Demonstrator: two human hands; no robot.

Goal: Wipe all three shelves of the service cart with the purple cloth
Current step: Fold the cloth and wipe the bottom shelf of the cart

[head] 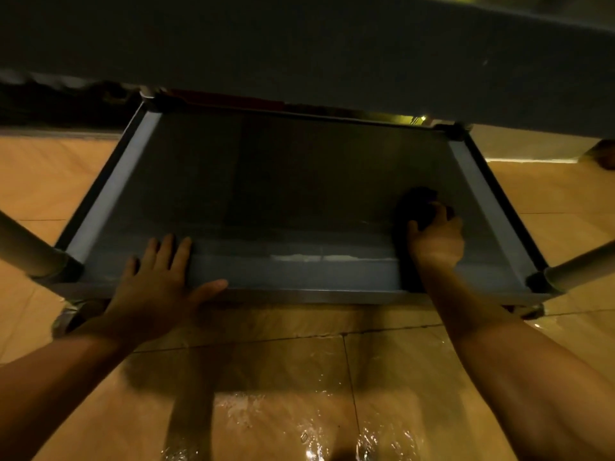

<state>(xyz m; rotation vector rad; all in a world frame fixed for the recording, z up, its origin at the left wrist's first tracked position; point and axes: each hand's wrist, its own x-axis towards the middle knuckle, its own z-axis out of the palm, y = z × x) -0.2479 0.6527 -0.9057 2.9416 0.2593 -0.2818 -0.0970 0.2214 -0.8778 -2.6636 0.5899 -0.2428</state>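
I look down into the lowest shelf [266,181] of a metal service cart, a shallow grey tray with raised rims, close to the floor. My right hand [437,236] presses a bunched cloth [416,206] on the shelf's right side; the cloth looks nearly black in the dim light. My left hand [159,284] rests flat over the near rim at the left, fingers spread and holding nothing. The shelf above [299,44] fills the top of the view and hides the far end.
Round cart legs stand at the near left [30,251] and near right [579,267] corners, with a caster [529,311] under the right one. Glossy tan floor tiles [283,377] surround the cart. Dark clutter [50,101] lies beyond the left side.
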